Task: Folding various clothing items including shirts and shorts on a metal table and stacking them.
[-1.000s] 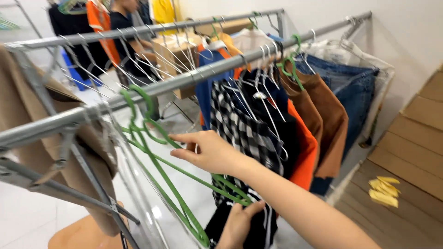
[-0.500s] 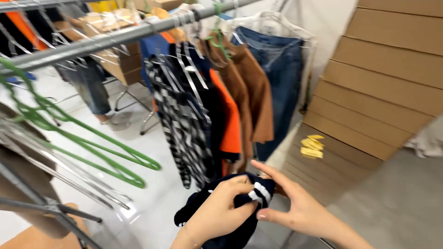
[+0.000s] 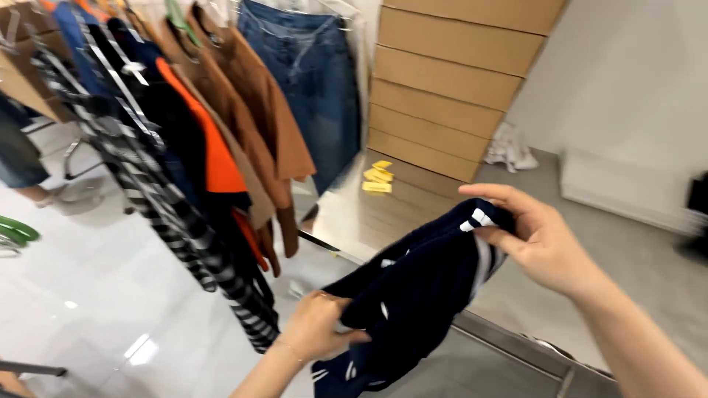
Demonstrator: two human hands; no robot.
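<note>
Navy garment point(image 3: 420, 287), slanting lower-left to upper-right.

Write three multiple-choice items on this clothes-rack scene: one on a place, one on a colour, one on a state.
1. Where are the small yellow tags?
A. on the stacked cardboard
B. on the glossy floor
C. in a hand

2. What colour is the garment held in both hands?
A. orange
B. dark navy with white stripes
C. brown

3. How is that garment?
A. hanging from the rack
B. lying on the floor
C. bunched between left hand and right hand

Key: 1 A, they lie on a cardboard step; 2 B, navy cloth with white bands; 3 C, both hands pinch it, off any hanger.
</note>
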